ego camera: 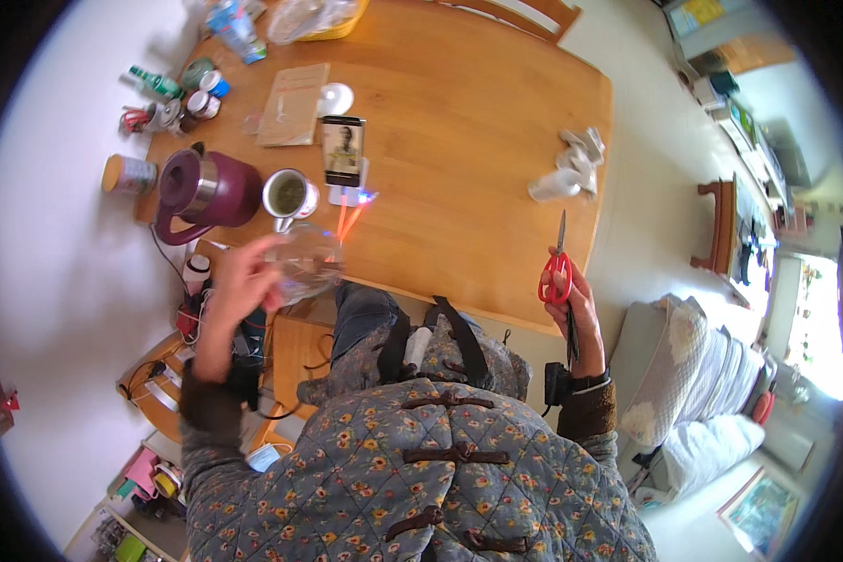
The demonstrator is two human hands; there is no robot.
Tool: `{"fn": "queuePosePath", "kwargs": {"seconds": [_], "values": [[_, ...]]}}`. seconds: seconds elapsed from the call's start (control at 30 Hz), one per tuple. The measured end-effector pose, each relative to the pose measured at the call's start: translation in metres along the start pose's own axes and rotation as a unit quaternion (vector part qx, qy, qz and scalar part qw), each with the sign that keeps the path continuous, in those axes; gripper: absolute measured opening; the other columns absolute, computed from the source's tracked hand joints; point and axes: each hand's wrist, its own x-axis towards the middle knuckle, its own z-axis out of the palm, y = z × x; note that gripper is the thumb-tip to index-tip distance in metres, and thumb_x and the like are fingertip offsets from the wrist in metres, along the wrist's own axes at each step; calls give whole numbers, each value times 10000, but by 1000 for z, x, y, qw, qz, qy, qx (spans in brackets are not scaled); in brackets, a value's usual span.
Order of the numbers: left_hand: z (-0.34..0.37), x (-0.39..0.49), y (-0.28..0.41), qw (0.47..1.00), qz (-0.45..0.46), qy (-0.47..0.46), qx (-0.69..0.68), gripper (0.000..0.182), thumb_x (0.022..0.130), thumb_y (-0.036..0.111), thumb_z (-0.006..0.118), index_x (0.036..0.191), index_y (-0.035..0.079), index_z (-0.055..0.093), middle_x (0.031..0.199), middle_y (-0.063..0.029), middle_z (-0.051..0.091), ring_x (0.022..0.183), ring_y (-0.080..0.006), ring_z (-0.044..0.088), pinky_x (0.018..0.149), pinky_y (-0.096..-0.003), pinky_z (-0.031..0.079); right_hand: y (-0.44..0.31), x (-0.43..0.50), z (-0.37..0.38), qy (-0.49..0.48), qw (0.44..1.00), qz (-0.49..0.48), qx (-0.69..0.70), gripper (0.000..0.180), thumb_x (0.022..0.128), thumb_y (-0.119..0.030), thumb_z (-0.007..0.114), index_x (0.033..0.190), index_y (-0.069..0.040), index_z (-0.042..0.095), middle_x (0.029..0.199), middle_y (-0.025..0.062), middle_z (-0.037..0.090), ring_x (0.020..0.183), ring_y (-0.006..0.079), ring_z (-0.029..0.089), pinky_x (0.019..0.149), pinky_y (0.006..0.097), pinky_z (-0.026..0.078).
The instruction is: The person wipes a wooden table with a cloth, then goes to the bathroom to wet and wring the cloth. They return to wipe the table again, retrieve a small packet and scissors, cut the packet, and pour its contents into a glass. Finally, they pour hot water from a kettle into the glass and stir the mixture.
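My left hand (249,277) grips a clear, round, transparent container (308,263) at its left side, just off the near edge of the wooden table (449,140). The container is blurred, so its exact kind is unclear. Close behind it stands a white mug (290,194) with greenish liquid inside. In my right hand (572,302), beyond the table's near right edge, is a pair of scissors with red handles (556,277), its blades pointing away from me. A dark strap or cord hangs below that hand. Crumpled white tissue-like material (582,158) and a whitish translucent bottle-like item (555,185) lie past the scissors.
A purple thermal jug (218,188) stands left of the mug. Behind the mug, a smartphone (343,151) rests on a stand with orange cables. A brown paper envelope or booklet (291,105), several jars (204,105) and a yellow basket (337,28) occupy the far left.
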Motion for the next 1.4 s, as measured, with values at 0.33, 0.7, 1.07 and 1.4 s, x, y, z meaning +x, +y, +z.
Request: {"fn": "queuePosePath", "kwargs": {"seconds": [0.33,0.7,1.07,1.4], "values": [[267,177,-11,996,38,-60,-46,412,915,98,570,1300,-38,512,669,-124,652,473,-161,635,407,-299,507,21,-39,-83,11,1000,23,-14,511,959,-162,588,1413,-33,391,874,52,605,463,23,350,380,163,267],[297,201,-15,992,68,-9,108,463,953,200,560,1348,-20,462,733,-121,657,579,-173,656,534,-306,542,39,-8,-57,19,999,-1,34,459,979,-165,560,1394,-76,387,905,40,579,528,35,369,440,175,303],[308,49,40,931,49,-297,-206,396,999,220,543,1301,-13,435,1027,-71,571,926,-151,583,832,-317,496,64,59,49,17,960,-273,-51,510,971,-65,532,1408,-100,271,1033,62,558,814,103,538,641,224,446],[263,11,51,903,17,-220,-369,331,1018,269,475,1249,33,483,812,-20,487,682,-107,474,616,-243,423,1,-6,-27,-128,971,-145,-142,508,936,-60,590,1382,-70,345,1021,103,586,925,190,583,820,329,487]]}}
